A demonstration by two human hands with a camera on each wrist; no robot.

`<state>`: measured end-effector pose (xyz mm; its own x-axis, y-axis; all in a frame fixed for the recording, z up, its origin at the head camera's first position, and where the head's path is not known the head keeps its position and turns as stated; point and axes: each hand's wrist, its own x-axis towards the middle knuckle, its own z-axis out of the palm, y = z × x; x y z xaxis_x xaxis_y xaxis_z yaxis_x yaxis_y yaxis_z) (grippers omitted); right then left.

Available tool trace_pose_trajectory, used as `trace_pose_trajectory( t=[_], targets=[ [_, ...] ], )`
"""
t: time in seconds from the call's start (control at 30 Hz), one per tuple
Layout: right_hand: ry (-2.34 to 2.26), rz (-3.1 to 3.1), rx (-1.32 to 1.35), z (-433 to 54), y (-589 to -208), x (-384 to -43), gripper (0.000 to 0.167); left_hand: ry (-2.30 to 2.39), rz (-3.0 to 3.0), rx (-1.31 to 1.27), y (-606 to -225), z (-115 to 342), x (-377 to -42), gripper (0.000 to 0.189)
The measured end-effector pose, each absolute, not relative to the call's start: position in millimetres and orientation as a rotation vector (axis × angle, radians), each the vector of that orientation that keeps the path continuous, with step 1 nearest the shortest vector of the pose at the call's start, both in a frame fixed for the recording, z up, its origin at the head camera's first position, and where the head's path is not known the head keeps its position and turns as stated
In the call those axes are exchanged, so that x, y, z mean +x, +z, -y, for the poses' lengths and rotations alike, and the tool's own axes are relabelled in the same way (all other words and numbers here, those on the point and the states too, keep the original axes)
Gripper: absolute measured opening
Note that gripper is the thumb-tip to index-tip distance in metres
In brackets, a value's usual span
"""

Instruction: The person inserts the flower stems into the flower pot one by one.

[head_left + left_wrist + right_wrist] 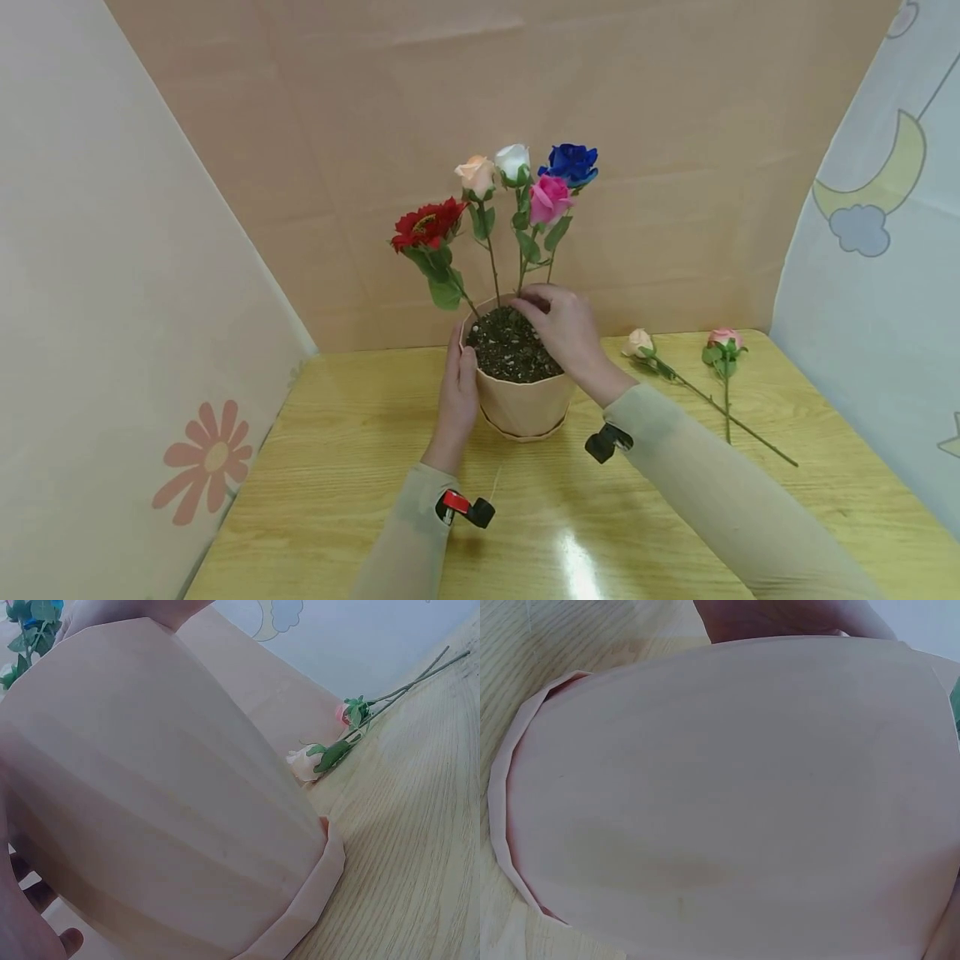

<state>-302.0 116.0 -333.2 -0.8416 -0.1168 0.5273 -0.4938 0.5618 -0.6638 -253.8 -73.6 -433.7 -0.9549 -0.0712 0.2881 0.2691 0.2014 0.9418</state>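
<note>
A pale peach flower pot (525, 400) full of dark soil (513, 346) stands on a matching saucer (522, 437). My left hand (459, 392) rests along the pot's left side, its fingers fairly straight against the wall. Over the soil at the back, my right hand (566, 329) pinches a green stem low down, which runs up to the pink rose (551, 200). Beside it rise a white rose (513, 162), a blue rose (572, 165) and a peach rose (476, 177). A red flower (427, 225) leans out to the left.
On the table (337, 467) to the right lie a cream rose (639, 343) and a light pink rose (725, 338), their stems crossing. A tan backdrop (637, 75) stands behind, with white printed panels (862, 292) at the sides.
</note>
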Motion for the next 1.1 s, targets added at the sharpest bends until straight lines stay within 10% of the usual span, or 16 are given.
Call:
trace_pose_trajectory(
  t=[1.1],
  targets=[
    [1.057, 2.439, 0.59, -106.6, -329.4, -315.2, 0.023, -1.841, 2.202, -0.199, -433.8, 74.0, -254.6, 0.061]
  ],
)
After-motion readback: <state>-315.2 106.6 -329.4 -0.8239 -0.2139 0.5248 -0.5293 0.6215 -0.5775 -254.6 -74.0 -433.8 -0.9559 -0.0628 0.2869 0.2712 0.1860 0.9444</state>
